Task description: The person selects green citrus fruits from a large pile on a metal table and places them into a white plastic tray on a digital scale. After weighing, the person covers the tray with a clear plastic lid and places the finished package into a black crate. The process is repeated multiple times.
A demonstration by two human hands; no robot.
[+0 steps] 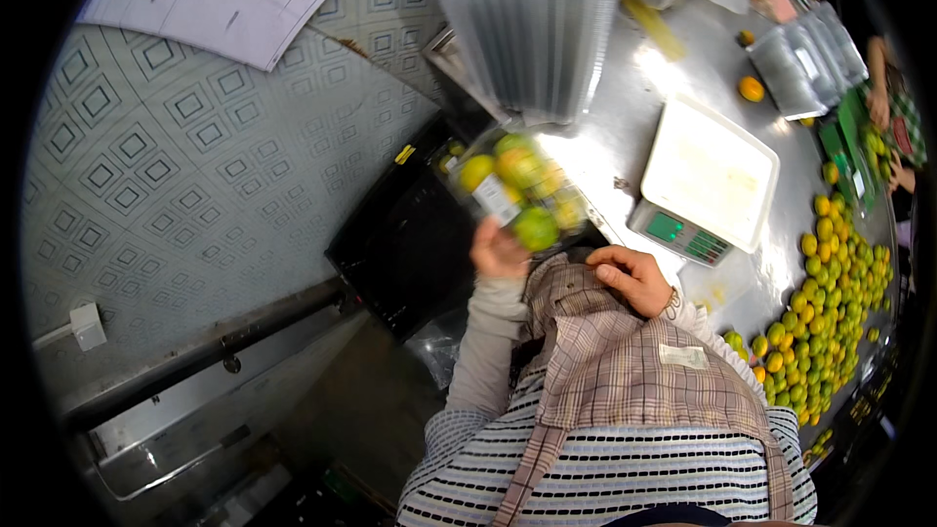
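My left hand point(499, 250) holds the near edge of a clear plastic pack of green and yellow citrus fruit point(536, 228), with a white label point(496, 199) on it. The pack is blurred and lies above the right part of a black crate point(410, 234). My right hand point(635, 278) rests by the plaid apron at the table's near edge, its fingers partly curled and holding nothing that shows. To the right of it stands a digital scale with a white tray point(710, 168) that carries nothing.
Stacked clear plastic containers point(531, 29) stand at the table's back. A big pile of citrus fruit point(820, 307) covers the right side of the metal table point(622, 124). At the far right, another person's hands point(878, 106) are by a green tray point(849, 146) and fruit.
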